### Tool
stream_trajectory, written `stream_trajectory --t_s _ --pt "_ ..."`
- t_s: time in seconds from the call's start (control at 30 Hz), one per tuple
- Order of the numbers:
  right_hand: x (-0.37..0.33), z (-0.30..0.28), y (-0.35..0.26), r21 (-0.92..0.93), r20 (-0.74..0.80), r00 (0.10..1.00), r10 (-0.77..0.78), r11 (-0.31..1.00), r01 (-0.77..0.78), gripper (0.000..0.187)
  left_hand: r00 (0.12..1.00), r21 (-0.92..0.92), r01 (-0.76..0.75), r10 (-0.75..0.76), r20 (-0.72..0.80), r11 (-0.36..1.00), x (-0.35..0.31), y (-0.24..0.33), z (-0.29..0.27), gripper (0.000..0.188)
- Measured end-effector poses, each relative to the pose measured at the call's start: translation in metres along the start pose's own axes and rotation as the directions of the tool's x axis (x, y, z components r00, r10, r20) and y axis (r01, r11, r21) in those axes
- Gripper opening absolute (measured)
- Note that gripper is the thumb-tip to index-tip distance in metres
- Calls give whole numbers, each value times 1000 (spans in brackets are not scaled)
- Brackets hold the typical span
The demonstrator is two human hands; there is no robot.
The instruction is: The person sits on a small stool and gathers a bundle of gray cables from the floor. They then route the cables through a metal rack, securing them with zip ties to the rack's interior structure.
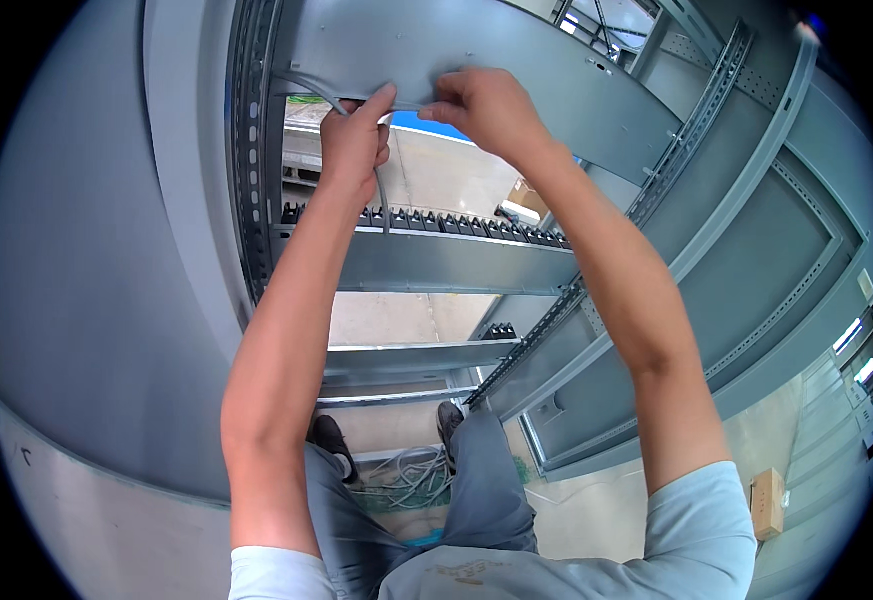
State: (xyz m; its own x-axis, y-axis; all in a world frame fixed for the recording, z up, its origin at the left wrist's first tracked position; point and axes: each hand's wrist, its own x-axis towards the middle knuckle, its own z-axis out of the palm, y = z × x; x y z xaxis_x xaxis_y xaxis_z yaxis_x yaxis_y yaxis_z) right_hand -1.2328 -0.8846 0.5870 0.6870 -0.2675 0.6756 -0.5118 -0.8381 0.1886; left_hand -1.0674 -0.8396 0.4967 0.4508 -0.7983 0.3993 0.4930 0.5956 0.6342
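Note:
A thin grey flexible strip [317,88], which could be cable or edge trim, curves from the left upright to my left hand [354,148]. That hand is closed around it, thumb and index finger pinched at the lower edge of the upper metal panel [387,45]. A loose length of the strip dangles below the hand, in front of the lower crossbar. My right hand [492,108] is closed in a pinch at the same panel edge, a little to the right. Between the hands, a grey length runs along that edge to the right fingertips.
A metal crossbar [447,262] with a row of black clips [447,224] spans the cabinet frame below my hands. Slotted uprights [252,150] stand on both sides. A coil of grey cable [412,475] lies between my feet. A cardboard box [768,503] rests at the lower right.

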Motion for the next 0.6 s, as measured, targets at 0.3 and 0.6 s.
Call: stream_trajectory --t_s 0.3,0.6 --pt "5 -8 -4 28 87 993 77 996 -79 39 996 -18 71 -70 58 997 1 4 -2 27" --pt "-2 9 -5 -72 -75 996 -55 996 50 34 999 -6 44 -44 -3 999 0 3 -2 27"
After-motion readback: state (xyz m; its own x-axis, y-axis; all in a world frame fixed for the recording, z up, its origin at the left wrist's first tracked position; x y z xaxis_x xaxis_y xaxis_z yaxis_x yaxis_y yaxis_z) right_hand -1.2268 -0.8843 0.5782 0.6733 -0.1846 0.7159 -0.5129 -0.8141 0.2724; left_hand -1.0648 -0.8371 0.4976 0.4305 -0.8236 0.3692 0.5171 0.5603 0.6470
